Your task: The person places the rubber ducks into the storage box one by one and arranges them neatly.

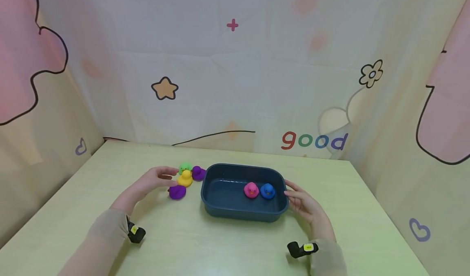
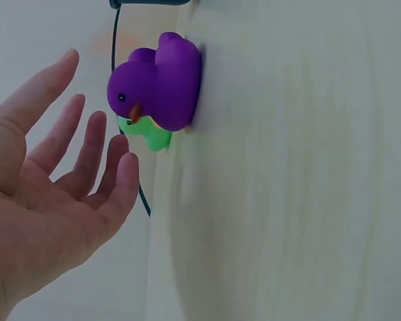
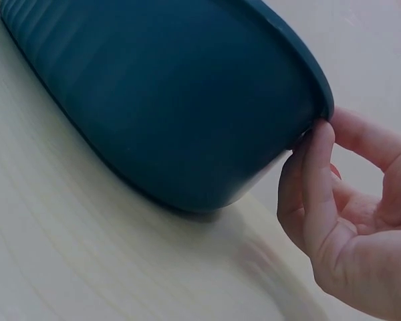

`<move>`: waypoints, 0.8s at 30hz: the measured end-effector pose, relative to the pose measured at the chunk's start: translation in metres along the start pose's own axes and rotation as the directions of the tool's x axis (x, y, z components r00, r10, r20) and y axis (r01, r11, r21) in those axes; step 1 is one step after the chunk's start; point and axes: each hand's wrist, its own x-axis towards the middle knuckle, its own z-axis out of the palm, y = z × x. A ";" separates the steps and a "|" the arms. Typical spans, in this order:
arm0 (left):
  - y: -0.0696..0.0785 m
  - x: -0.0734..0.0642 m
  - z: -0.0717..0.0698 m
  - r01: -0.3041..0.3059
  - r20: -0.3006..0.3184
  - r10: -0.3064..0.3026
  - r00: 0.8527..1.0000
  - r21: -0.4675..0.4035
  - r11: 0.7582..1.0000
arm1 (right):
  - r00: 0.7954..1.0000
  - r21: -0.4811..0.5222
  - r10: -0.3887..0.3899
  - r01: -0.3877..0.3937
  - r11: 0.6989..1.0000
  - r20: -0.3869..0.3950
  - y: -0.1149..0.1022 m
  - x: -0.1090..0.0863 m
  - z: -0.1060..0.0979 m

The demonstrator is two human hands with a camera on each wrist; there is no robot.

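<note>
My left hand reaches toward a small group of rubber ducks, its fingers spread and holding nothing. Closest to it are a purple duck, a yellow duck and a green duck; a second purple duck sits by the basin. In the left wrist view, a purple duck stands just beyond the fingertips, partly hiding the green one. At the right end of a dark blue basin, my right hand pinches the rim, thumb at the edge and fingers beneath it.
Inside the basin, toward its right side, sit a pink duck and a blue duck. The pale wooden table meets a printed cloth backdrop at the back and both sides.
</note>
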 end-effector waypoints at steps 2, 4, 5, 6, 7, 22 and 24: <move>-0.003 0.000 0.000 0.010 0.021 -0.010 1.000 0.002 1.000 | 1.000 0.004 0.000 0.000 1.000 0.006 -0.001 0.000 0.000; -0.006 -0.001 0.001 0.011 0.046 -0.011 0.999 0.009 1.000 | 1.000 0.007 0.000 -0.001 1.000 0.012 -0.001 -0.001 0.000; -0.007 -0.002 0.002 0.009 0.057 -0.010 0.998 0.017 1.000 | 1.000 0.009 0.000 0.000 1.000 0.015 -0.001 -0.001 0.001; -0.007 -0.002 0.002 0.003 0.072 -0.005 0.997 0.020 1.000 | 1.000 0.010 -0.001 0.001 1.000 0.018 -0.002 -0.002 0.001; -0.008 -0.002 0.002 -0.004 0.086 0.002 0.996 0.025 1.000 | 1.000 0.014 0.001 -0.001 1.000 0.017 -0.002 -0.002 0.002; -0.012 0.000 0.005 0.002 0.112 -0.015 0.994 0.117 0.993 | 1.000 0.040 0.003 -0.004 0.999 0.019 -0.003 -0.002 0.003; -0.012 -0.001 0.006 0.010 0.112 -0.024 0.993 0.120 0.993 | 1.000 0.037 0.002 -0.003 0.999 0.022 -0.003 -0.002 0.003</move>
